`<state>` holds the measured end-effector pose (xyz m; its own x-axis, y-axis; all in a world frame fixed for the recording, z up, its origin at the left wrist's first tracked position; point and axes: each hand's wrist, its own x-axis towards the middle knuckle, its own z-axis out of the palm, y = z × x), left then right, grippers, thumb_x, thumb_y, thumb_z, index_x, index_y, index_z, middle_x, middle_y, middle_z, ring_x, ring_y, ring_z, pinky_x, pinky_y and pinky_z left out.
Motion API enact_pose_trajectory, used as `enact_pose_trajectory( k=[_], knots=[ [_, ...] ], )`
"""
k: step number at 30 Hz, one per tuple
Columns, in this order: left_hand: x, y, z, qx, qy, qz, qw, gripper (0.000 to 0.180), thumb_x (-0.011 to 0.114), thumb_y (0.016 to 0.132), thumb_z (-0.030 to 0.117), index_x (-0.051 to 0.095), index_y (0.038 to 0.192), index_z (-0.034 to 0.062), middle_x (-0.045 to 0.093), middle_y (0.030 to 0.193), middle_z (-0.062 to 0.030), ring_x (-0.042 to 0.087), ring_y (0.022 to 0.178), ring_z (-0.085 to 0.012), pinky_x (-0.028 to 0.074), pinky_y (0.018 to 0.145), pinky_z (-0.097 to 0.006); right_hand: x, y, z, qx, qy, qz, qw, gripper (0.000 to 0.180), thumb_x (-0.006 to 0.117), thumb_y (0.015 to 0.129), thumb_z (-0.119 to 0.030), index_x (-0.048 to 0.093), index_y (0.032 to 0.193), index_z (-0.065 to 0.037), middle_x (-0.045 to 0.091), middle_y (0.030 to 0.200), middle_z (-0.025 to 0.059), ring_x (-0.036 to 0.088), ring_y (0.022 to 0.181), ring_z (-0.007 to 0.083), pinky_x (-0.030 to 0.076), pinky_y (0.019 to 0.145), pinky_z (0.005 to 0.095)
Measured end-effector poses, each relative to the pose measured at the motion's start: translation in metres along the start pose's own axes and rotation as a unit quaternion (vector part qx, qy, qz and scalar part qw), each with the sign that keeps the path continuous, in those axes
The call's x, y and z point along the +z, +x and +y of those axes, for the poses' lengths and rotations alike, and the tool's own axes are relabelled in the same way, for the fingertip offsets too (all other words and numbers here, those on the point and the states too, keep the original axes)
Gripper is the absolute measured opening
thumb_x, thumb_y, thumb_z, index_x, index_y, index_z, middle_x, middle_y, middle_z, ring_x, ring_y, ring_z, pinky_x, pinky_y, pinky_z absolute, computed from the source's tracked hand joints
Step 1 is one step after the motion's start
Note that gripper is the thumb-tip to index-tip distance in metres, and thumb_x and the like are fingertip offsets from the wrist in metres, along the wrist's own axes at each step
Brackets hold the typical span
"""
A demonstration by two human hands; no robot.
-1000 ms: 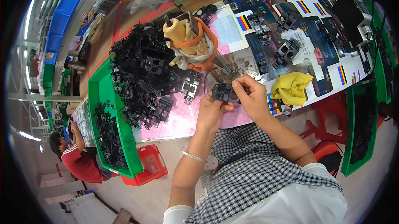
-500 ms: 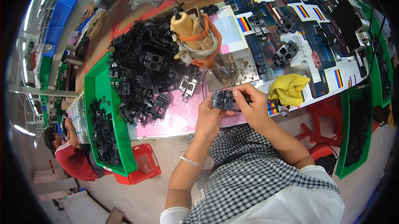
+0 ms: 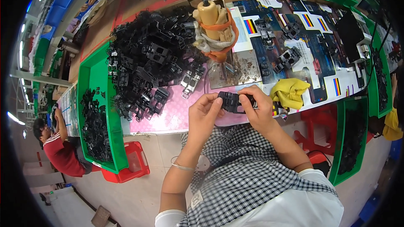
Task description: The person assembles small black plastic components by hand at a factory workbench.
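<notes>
A black molded plastic part (image 3: 231,102) with open slots is held between both my hands above the table's front edge. My left hand (image 3: 205,111) pinches its left end between thumb and fingers. The right end is gripped by my right hand (image 3: 257,108), thumb on top and fingers curled behind. Beyond the hands stands a tool with a cream handle (image 3: 208,16), wrapped in cloth and orange bands, over a stained metal plate (image 3: 242,72). A crumpled yellow cloth (image 3: 290,93) lies right beside my right hand.
A big heap of similar black parts (image 3: 147,54) covers the table's left, and a single part (image 3: 192,80) lies on the pink sheet (image 3: 168,115). Green bins (image 3: 115,134) flank the table; a red stool (image 3: 139,159) stands below. A person in red (image 3: 65,155) sits far left.
The part in my hands has been turned, now showing a darker face. My left thumb has come onto its near side. The whole view has shifted slightly.
</notes>
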<state>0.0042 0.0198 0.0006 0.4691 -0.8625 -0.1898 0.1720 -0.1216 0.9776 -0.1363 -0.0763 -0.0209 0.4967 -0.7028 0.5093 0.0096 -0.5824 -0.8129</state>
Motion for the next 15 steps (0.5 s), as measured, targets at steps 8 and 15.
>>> enact_pose_trajectory(
  k=[8, 15],
  knots=[
    [0.002, 0.019, 0.001, 0.025, 0.085, 0.042, 0.995, 0.018, 0.06, 0.087, 0.01, 0.059, 0.095, -0.0058, 0.061, 0.068, -0.0037, 0.053, 0.055, -0.0052, 0.043, 0.05, -0.019, -0.009, 0.007, 0.001, 0.122, 0.053, -0.054, 0.99, 0.017, 0.057, 0.082, -0.004, 0.057, 0.098, 0.001, 0.059, 0.091, 0.0092, 0.059, 0.079, 0.0165, 0.046, 0.065, 0.0255],
    [0.002, 0.032, 0.008, 0.001, 0.107, 0.014, 0.994, 0.017, 0.059, 0.087, 0.01, 0.059, 0.094, -0.0055, 0.061, 0.063, -0.0036, 0.053, 0.051, -0.0057, 0.042, 0.047, -0.019, -0.006, 0.003, 0.004, 0.202, 0.101, -0.051, 0.973, 0.017, 0.056, 0.083, -0.004, 0.057, 0.099, 0.002, 0.06, 0.088, 0.0073, 0.061, 0.077, 0.0133, 0.047, 0.065, 0.0238]
  ],
)
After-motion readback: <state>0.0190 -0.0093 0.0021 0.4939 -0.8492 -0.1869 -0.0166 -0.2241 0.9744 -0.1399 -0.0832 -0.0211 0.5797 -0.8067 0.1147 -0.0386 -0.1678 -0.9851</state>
